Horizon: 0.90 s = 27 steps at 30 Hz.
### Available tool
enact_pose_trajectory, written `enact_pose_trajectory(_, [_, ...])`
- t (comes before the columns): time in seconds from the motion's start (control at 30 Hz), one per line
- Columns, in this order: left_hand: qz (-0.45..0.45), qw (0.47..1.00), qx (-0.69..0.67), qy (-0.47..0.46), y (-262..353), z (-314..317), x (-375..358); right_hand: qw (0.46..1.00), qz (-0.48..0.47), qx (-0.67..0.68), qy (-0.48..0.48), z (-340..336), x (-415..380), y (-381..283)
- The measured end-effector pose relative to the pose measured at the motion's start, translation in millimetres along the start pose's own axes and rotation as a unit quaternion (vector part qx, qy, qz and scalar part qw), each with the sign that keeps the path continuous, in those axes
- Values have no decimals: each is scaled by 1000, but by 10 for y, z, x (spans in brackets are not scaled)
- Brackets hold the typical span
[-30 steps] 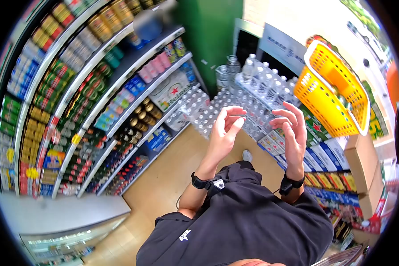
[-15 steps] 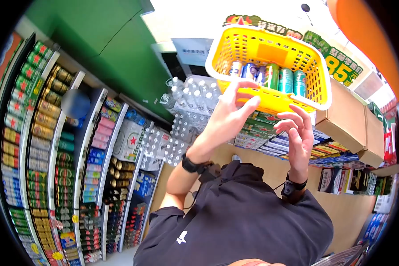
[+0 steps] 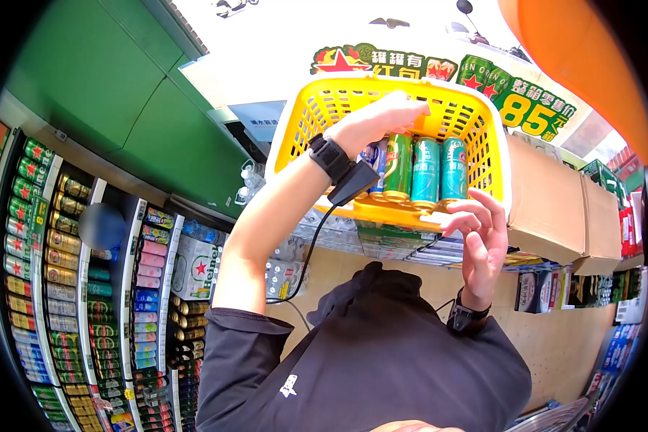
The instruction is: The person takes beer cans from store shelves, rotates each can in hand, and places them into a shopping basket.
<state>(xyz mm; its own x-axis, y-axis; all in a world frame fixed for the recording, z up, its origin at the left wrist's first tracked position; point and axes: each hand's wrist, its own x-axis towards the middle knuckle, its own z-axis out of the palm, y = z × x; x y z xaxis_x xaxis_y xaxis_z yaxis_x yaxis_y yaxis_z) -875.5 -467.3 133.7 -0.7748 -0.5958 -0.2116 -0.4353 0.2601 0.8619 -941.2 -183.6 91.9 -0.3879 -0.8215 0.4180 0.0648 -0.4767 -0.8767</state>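
Observation:
A yellow basket [image 3: 491, 155] holds a row of upright-looking cans. Among them are blue ones, a green can [image 3: 398, 169], a teal can [image 3: 425, 173] and another teal can [image 3: 454, 171]. My left hand [image 3: 385, 121] reaches across the basket above the blue and green cans, its fingers stretched toward the right and nothing visible in them; their undersides are hidden. Near the basket's front right rim is my right hand [image 3: 479, 234], its fingers loosely bent and apart, holding nothing. The left forearm covers the basket's left part.
Brown cardboard boxes [image 3: 547, 194] stand right of the basket. Stacked drink cases are below it. Shelves of cans [image 3: 65, 266] line the left side, with a Heineken case [image 3: 194, 266] on one. A green panel [image 3: 122, 101] rises at the upper left.
My left hand has moved from the basket's near rim to over the cans inside. The view has shifted, so the basket appears lower and nearer. My right hand remains by the rim.

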Motion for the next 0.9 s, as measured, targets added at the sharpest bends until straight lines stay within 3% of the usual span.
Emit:
enact_pose_trajectory(0.23, [-90, 994, 31, -58, -244, 5, 289, 1000, 16, 19, -9, -121, 93, 28])
enact_pose_trajectory(0.3, [-118, 980, 98, -126, -292, 9, 374, 999, 24, 24, -10, -112, 99, 18])
enact_pose_trajectory(0.53, [-183, 960, 125, -170, -511, 61, 519, 998, 38, 44, -18, -146, 128, 28])
enact_pose_trajectory(0.9, [-218, 966, 22, -138, -738, 245, 627, 998, 34, 54, -16, -157, 133, 50])
